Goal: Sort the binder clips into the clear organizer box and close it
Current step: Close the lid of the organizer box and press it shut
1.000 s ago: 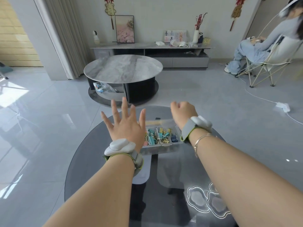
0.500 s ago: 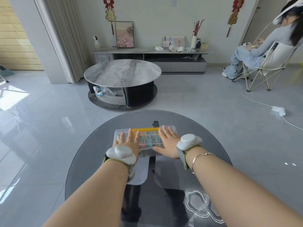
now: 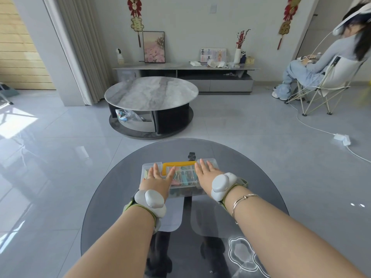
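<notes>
One clear organizer box (image 3: pixel 181 184), lid down, at the middle of the round glass worktop (image 3: pixel 251 177); long axis left to right, yellow handle (image 3: pixel 176 163) on the far edge; binder clips (image 3: pixel 185 176) — too many to count — visible inside; two hands — left hand (image 3: pixel 157 180), right hand (image 3: pixel 206 176) — flat on the lid, fingers straight, slightly spread.

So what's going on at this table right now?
A person is pressing both flat hands on the lid of a clear box on a round glass table. The left hand and right hand sit either side of the yellow handle. Coloured clips show inside. One black clip lies just beyond the box.
</notes>
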Tool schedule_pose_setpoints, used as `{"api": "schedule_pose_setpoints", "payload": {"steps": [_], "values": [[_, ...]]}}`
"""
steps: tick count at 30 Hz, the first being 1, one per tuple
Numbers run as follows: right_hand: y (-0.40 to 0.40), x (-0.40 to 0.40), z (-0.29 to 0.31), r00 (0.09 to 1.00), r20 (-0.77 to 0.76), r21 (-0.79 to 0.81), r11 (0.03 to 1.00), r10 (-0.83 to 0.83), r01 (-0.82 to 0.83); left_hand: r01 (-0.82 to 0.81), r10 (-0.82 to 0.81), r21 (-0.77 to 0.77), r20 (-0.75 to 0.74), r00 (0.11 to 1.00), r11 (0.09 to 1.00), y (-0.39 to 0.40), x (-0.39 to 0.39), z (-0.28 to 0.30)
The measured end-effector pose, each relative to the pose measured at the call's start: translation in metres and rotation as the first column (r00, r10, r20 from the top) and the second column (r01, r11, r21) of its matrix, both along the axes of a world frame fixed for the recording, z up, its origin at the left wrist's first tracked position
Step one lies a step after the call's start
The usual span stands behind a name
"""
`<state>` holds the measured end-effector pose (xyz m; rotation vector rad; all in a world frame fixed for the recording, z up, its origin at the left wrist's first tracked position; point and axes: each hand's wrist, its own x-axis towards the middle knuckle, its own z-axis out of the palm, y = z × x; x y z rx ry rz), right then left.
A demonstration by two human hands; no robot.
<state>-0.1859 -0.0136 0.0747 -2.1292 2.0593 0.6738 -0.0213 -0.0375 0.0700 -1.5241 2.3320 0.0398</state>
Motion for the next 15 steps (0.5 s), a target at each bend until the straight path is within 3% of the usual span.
{"api": "schedule_pose_setpoints", "payload": {"steps": [15], "values": [[-0.0016,0.0061,-0.0087,0.998,-0.048,-0.057,0.998,-0.035,0.032,0.06,-0.06,0.001,0.069,0.996,0.998,-0.0072,-0.0022,0.0012]]}}
